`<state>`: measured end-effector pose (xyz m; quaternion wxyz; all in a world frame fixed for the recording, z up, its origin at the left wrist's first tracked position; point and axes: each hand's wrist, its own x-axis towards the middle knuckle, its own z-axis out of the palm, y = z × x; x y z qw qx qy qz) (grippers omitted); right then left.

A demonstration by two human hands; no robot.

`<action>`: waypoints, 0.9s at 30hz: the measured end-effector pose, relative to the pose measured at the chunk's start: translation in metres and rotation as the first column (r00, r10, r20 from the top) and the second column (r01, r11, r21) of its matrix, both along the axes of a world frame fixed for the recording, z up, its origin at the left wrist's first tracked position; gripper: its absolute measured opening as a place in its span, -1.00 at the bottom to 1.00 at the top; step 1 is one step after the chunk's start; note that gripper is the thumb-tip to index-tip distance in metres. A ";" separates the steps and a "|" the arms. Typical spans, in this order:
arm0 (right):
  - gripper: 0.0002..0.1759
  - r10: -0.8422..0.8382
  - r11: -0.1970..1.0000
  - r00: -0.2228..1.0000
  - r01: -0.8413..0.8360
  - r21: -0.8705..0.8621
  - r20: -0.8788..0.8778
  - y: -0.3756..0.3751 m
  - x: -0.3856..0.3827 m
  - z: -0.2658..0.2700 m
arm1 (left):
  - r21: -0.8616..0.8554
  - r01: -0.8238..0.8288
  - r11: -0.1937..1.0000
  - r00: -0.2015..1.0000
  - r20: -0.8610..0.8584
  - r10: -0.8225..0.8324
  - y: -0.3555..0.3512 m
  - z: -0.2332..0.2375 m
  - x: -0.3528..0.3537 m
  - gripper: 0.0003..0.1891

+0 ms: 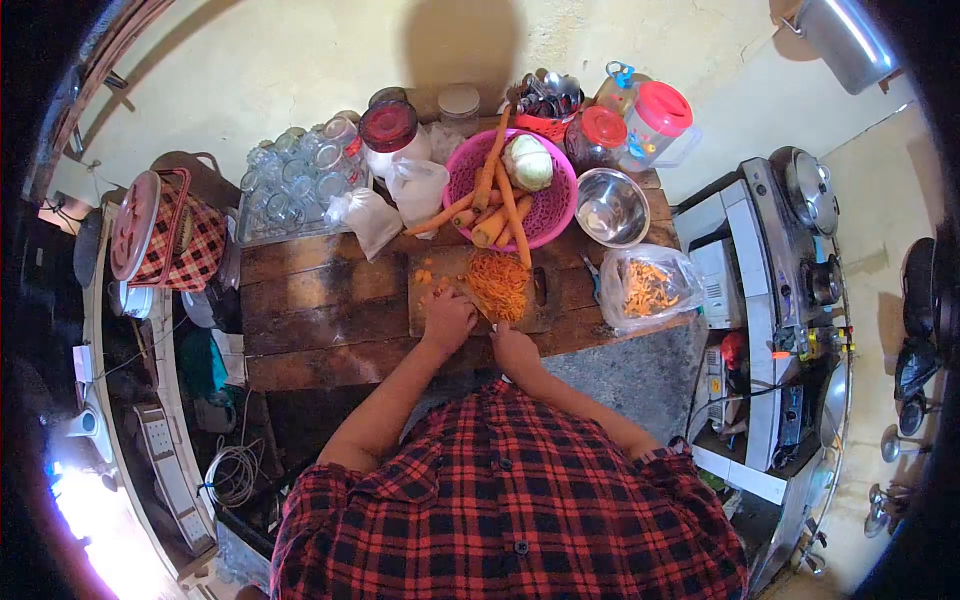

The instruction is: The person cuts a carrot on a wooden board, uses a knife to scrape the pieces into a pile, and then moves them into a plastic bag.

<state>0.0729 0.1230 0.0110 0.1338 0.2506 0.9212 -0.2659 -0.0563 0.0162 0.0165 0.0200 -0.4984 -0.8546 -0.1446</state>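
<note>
A wooden cutting board (540,318) lies near the front edge of the table, with a heap of finely cut carrot (500,283) on it. My left hand (450,318) is on the board's left part, fingers curled down over carrot that is mostly hidden beneath them. Small carrot bits (424,276) lie just beyond those fingers. My right hand (515,352) is closed round the handle of a knife (484,308), whose blade reaches toward the left hand beside the heap. Behind the board, a pink basket (562,215) holds whole carrots (488,232) and a cabbage (528,162).
Right of the board are scissors (592,274), a plastic bag of cut carrot (650,288) and a steel bowl (612,207). Glasses on a tray (300,185), filled plastic bags (368,222) and lidded jars (603,128) line the back. A stove (770,230) stands at right.
</note>
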 end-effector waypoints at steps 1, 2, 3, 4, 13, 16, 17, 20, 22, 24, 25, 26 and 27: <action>-0.70 0.003 1.000 1.000 -0.003 0.001 -0.030 0.000 0.000 0.001 | -0.006 -0.008 1.000 1.000 0.013 0.008 0.001 0.000 0.001 -0.89; -0.70 0.008 1.000 0.998 -0.008 0.002 -0.059 0.000 0.000 0.001 | -0.013 -0.016 1.000 1.000 0.026 0.016 0.001 0.000 0.001 -0.88; -0.70 0.010 1.000 0.998 -0.009 0.002 -0.059 -0.001 0.002 0.002 | -0.013 -0.018 1.000 1.000 0.026 0.018 0.000 -0.002 0.000 -0.88; -0.70 -0.001 1.000 0.997 0.001 -0.002 -0.073 -0.002 0.005 0.003 | 0.040 -0.010 0.999 1.000 0.000 0.010 0.000 -0.004 0.000 -0.88; -0.71 -0.046 0.999 0.997 0.044 -0.023 -0.061 -0.006 -0.002 -0.002 | -0.004 -0.025 1.000 1.000 0.001 0.025 -0.001 -0.002 0.003 -0.86; -0.70 -0.044 0.999 0.996 0.043 -0.013 -0.073 -0.005 0.000 0.000 | 0.030 -0.026 0.999 1.000 0.008 0.026 0.000 0.000 0.005 -0.87; -0.70 -0.037 0.999 0.996 0.036 -0.010 -0.086 -0.006 0.001 0.001 | 0.034 -0.037 0.999 0.998 0.050 0.035 0.001 0.002 0.005 -0.87; -0.70 -0.041 0.999 0.998 0.040 -0.021 -0.058 -0.007 0.005 0.004 | 0.002 -0.040 0.999 0.998 0.049 0.040 0.000 0.003 0.006 -0.87; -0.69 -0.044 0.999 0.998 0.042 -0.032 -0.050 -0.007 0.004 0.006 | 0.034 -0.048 0.998 0.998 0.050 0.046 -0.001 -0.007 0.007 -0.87; -0.69 -0.044 0.998 0.998 0.042 -0.045 -0.045 -0.009 0.002 0.004 | 0.065 -0.059 0.996 0.997 0.051 0.056 -0.003 -0.010 0.007 -0.88; -0.68 -0.045 0.998 0.998 0.043 -0.043 -0.053 -0.009 0.001 0.003 | 0.067 -0.054 0.996 0.998 0.039 0.051 -0.003 -0.008 0.007 -0.88; -0.68 -0.047 0.998 0.997 0.044 -0.041 -0.063 -0.009 0.000 0.001 | 0.070 -0.048 0.996 0.999 0.027 0.046 -0.003 -0.005 0.008 -0.88; -0.68 -0.047 0.998 0.997 0.044 -0.041 -0.063 -0.009 -0.002 -0.001 | 0.070 -0.047 0.996 0.999 0.027 0.046 -0.003 -0.005 0.008 -0.88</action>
